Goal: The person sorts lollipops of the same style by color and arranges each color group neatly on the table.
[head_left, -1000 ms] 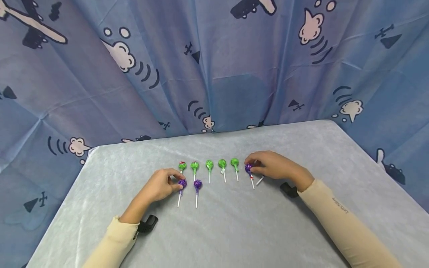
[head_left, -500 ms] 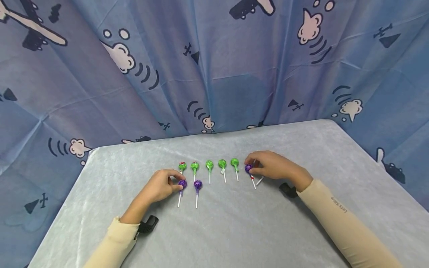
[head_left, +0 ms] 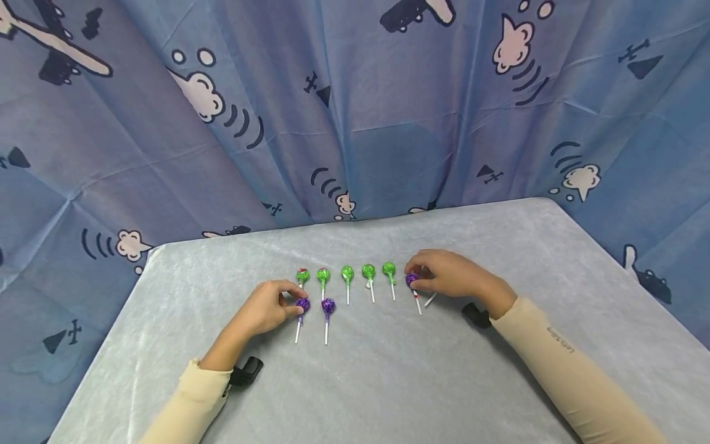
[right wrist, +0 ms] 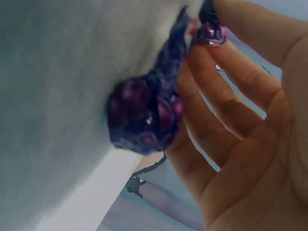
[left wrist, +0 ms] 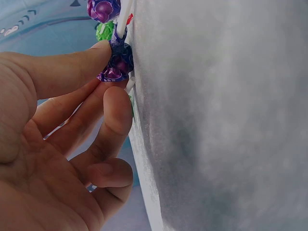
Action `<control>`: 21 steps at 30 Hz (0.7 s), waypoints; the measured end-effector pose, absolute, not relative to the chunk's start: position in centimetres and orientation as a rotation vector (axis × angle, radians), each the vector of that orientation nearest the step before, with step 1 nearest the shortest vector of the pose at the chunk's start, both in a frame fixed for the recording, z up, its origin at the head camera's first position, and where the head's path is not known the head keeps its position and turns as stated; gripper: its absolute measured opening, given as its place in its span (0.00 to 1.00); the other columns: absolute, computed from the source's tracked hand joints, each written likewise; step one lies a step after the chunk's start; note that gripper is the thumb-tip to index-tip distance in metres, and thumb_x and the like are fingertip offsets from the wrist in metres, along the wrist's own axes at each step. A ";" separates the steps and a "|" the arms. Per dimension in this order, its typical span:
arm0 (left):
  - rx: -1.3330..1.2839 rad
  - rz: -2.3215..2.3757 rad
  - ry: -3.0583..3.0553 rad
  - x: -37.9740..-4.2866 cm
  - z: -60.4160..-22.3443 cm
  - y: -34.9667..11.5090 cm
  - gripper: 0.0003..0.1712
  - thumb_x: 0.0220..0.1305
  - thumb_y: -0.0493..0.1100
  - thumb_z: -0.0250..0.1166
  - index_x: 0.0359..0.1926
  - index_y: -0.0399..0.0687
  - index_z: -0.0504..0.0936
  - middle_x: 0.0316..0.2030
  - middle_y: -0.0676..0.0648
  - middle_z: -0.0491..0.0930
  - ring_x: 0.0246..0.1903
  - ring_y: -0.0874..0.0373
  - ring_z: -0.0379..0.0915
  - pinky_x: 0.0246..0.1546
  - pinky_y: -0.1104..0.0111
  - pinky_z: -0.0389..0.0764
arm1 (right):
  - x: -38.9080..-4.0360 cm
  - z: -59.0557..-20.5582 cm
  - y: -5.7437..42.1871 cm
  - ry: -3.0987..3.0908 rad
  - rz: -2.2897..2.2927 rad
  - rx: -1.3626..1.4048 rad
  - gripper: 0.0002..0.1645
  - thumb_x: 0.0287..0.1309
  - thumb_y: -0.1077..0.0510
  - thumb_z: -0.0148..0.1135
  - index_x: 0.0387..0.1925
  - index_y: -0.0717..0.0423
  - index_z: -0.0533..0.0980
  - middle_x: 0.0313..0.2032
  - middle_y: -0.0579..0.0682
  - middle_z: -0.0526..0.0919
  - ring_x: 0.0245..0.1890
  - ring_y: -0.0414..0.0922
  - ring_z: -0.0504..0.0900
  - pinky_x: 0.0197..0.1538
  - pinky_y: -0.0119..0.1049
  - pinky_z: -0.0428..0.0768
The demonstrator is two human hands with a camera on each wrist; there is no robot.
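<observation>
My left hand [head_left: 273, 306] pinches the head of a purple-wrapped lollipop [left wrist: 118, 67] between thumb and fingers, its white stick pointing toward me. Just right of it lies a second purple lollipop [head_left: 328, 306]. On the right, the fingers and thumb of my right hand [head_left: 452, 273] pinch another purple lollipop [right wrist: 211, 33] by its head. Under that hand lies one more purple lollipop [right wrist: 144, 115], large in the right wrist view; only its white stick [head_left: 430, 300] shows in the head view.
Several green lollipops, among them a middle one [head_left: 347, 272], lie in a row between and behind the hands. A pale cloth covers the table [head_left: 355, 388]. Behind it hangs a blue patterned curtain [head_left: 355, 123].
The stick of the lollipop in my right hand swings slightly right, then back left. My left hand and the other lollipops stay put.
</observation>
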State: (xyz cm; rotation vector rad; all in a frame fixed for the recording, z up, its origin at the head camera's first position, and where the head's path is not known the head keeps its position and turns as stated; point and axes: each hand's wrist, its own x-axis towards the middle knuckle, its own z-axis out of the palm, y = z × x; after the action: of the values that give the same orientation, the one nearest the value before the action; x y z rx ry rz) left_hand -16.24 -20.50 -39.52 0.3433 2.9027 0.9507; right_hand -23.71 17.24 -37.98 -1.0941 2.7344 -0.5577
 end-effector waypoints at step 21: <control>0.320 0.951 2.896 -16.2 -39.3 -20.4 0.12 0.55 0.38 0.75 0.41 0.50 0.88 0.41 0.48 0.87 0.28 0.63 0.71 0.32 0.69 0.72 | -24.1 -37.8 18.0 2.673 -0.596 -1.018 0.11 0.61 0.55 0.68 0.45 0.49 0.82 0.41 0.43 0.86 0.42 0.40 0.82 0.50 0.44 0.80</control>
State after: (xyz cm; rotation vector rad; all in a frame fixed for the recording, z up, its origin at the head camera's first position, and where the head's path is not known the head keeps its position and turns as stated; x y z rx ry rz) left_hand -16.20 -20.35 -39.31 0.3201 2.8956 0.9508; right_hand -24.09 17.98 -37.76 -1.0183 2.6726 -0.5957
